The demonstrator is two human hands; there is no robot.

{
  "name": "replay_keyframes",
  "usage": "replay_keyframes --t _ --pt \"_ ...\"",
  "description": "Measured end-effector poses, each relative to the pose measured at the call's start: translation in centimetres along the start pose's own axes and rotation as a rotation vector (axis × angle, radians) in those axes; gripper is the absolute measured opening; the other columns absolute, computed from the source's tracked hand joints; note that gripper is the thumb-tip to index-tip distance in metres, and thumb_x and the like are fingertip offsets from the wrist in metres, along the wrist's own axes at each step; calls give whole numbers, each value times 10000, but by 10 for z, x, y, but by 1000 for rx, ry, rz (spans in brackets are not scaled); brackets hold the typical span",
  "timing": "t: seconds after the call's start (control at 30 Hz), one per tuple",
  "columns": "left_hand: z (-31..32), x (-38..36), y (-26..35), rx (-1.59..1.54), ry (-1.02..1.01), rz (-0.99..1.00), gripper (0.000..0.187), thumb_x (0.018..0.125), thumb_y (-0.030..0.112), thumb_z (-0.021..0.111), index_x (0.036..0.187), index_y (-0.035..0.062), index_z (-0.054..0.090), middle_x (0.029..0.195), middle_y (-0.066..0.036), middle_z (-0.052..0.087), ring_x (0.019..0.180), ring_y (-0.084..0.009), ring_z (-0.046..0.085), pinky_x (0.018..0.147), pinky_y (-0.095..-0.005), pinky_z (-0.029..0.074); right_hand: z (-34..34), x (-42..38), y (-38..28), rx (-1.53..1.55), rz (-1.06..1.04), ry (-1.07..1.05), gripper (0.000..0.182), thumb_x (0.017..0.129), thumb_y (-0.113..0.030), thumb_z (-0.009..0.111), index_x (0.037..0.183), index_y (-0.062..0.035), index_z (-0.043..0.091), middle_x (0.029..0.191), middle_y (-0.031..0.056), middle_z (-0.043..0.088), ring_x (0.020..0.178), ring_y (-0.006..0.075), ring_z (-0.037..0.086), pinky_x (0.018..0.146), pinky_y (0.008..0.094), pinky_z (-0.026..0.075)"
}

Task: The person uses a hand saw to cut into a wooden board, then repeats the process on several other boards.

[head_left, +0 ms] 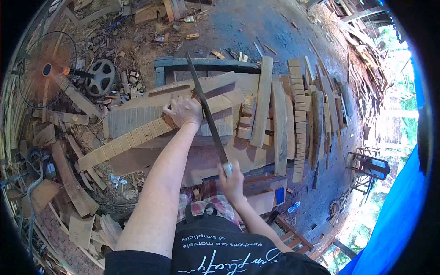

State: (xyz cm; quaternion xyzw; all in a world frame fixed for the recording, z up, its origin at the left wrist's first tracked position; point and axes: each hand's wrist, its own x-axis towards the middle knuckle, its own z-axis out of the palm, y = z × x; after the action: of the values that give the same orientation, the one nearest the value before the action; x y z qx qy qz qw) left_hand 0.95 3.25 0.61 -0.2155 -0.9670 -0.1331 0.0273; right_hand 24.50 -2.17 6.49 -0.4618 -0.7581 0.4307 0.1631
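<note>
My right hand (231,182) is wrapped round the light-coloured handle of a handsaw (209,118). The long, dark blade points away from me and crosses a wooden board (133,138). That board lies slantwise on the work surface, with a row of evenly spaced lines across its left part. Just left of the blade, my left hand (185,112) grips the board from above with bent fingers. Some of its fingertips are hidden, and so is the spot where the saw's teeth meet the wood.
Several long planks (279,128) lie side by side at the right, beside a strip with crosswise lines (299,119). A fan (47,69) stands at the far left. Offcuts (133,82) litter the floor. A blue object (280,196) and a plastic bottle (294,207) are at lower right.
</note>
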Motion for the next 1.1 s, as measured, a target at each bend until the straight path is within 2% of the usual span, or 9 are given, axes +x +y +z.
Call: replay_keyframes --t 0.1,0.2,0.33,0.4,0.47,0.57,0.87,1.0,1.1 --pt "8 -2 -4 13 47 10 233 798 227 515 713 127 708 772 -69 680 834 -224 585 807 -419 298 37 74 -14 -39 -158 47 233 885 -165 638 928 -25 457 715 201 585 719 440 593 583 448 457" --pt "8 1 -5 -35 57 18 219 787 215 524 698 125 703 767 -67 679 831 -223 584 797 -418 298 32 65 -10 -49 -206 56 228 891 -173 629 936 -23 463 728 220 585 721 449 588 576 455 452" --pt "3 2 0 1 23 -25 213 780 211 531 684 121 698 770 -64 681 827 -225 584 788 -410 301 -5 -27 19 34 -37 -25 233 888 -172 630 898 -24 451 745 250 584 722 473 577 568 473 448" --pt "2 -1 -2 11 4 -13 214 780 211 530 683 121 699 773 -64 682 822 -224 584 786 -407 302 -4 -24 20 1 -14 -49 237 883 -170 637 901 -25 450 740 249 581 720 477 572 567 480 444" --pt "-1 3 0 -27 -74 -49 257 786 214 503 752 77 718 846 -89 691 933 -236 576 862 -422 290 5 2 19 -44 -59 -33 246 872 -164 648 904 -26 447 735 246 576 721 483 565 568 495 434" --pt "7 2 -4 -1 -72 -43 249 791 201 499 745 85 715 842 -82 690 905 -234 586 866 -418 290 27 66 -7 -39 -133 6 252 862 -158 652 901 -30 438 750 245 577 738 487 559 574 513 424" --pt "3 2 -2 51 2 -8 213 806 230 541 715 131 706 813 -61 665 838 -215 587 778 -416 293 -11 -1 10 -50 -41 -71 250 888 -166 623 926 -24 421 730 247 578 731 485 567 585 498 434" --pt "7 -1 -5 95 20 22 215 812 236 541 714 140 707 812 -56 663 828 -218 586 778 -419 290 24 73 -10 -63 -109 -41 233 885 -171 627 919 -19 453 760 243 576 740 477 565 596 494 442" --pt "6 1 -3 31 19 -7 217 782 195 523 708 115 711 760 -69 685 853 -214 586 819 -408 301 17 60 -7 -39 -123 -18 238 884 -174 629 922 -15 457 757 242 576 745 474 563 600 488 444"
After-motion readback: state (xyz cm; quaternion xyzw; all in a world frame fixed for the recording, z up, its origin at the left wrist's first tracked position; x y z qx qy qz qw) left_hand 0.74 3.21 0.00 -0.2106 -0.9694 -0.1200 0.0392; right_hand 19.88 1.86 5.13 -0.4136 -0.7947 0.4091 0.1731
